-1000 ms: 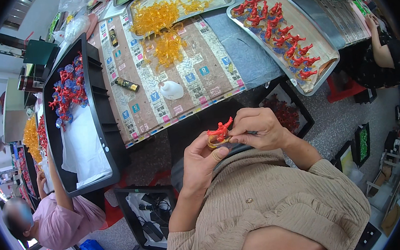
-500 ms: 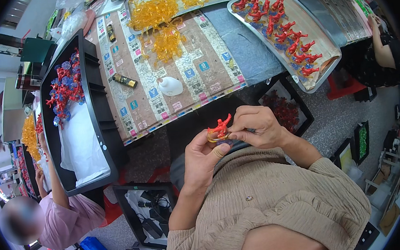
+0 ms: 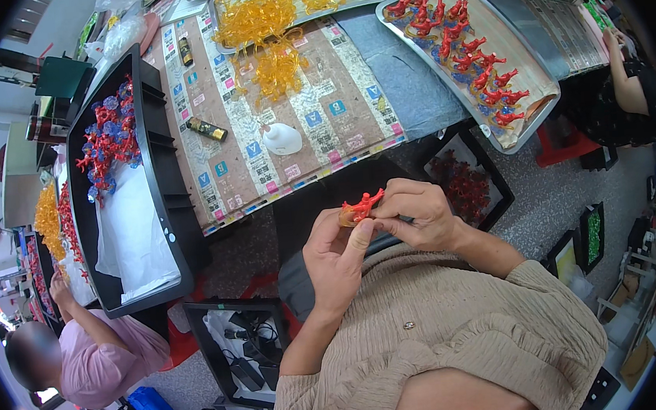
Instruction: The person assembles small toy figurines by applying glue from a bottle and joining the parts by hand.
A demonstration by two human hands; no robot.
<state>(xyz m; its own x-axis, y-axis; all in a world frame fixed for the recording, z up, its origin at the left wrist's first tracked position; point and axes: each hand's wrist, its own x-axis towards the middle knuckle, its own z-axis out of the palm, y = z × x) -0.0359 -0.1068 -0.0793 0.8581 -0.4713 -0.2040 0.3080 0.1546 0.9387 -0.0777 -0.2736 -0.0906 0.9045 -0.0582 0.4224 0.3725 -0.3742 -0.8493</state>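
A small red toy figure (image 3: 362, 207) with a translucent yellow piece (image 3: 347, 218) at its lower left sits above my lap. My left hand (image 3: 333, 252) is closed around its lower part, thumb pressed up against it. From the other side, my right hand (image 3: 419, 217) pinches close in at the figure's lower right edge, and the fingertips hide what lies between them. The blue base under the figure is covered by my fingers. Beyond my hands, on the worktable, a white bottle (image 3: 282, 139) lies near the front edge.
Loose translucent yellow pieces (image 3: 275, 69) lie on the table and a metal tray behind. At right, a metal tray (image 3: 505, 140) bears rows of red figures. A black bin (image 3: 156, 153) at left holds red-and-blue figures. A person in pink (image 3: 112, 349) sits at left, another (image 3: 632, 100) at far right.
The figure has tilted and sits lower in my fingers, its blue base now hidden. My left thumb has moved up against it. The person at left has shifted their arms and head.
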